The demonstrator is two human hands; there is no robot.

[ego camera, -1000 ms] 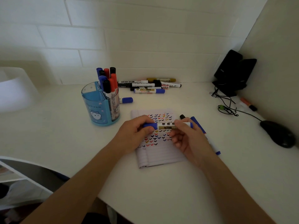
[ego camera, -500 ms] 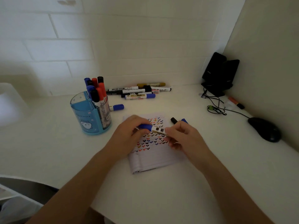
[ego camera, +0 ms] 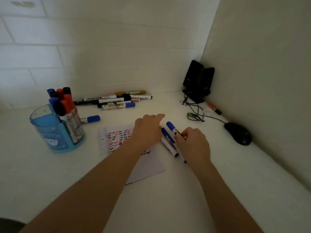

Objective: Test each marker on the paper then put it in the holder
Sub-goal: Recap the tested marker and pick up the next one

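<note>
My right hand (ego camera: pixel 193 143) pinches a blue-capped marker (ego camera: pixel 172 127) with a gold label, held low over the desk just right of the paper (ego camera: pixel 117 137). The paper lies flat, covered in small coloured check marks. My left hand (ego camera: pixel 148 130) reaches across the paper's right edge with straight fingers and holds nothing. Two more markers (ego camera: pixel 168 142) lie side by side between my hands. The blue holder (ego camera: pixel 50 132) stands at the left with several blue, red and black markers upright in it.
A pile of several markers (ego camera: pixel 117 100) lies by the back wall, and one blue-capped marker (ego camera: pixel 90 118) rests beside the holder. Black speakers (ego camera: pixel 198 81), cables (ego camera: pixel 195 113), an orange marker (ego camera: pixel 214 108) and a black mouse (ego camera: pixel 238 133) fill the right corner.
My left hand let go of the marker's blue cap and slid right, fingers straightening. My right hand carried the marker off the paper to the right, beside the two lying markers.
</note>
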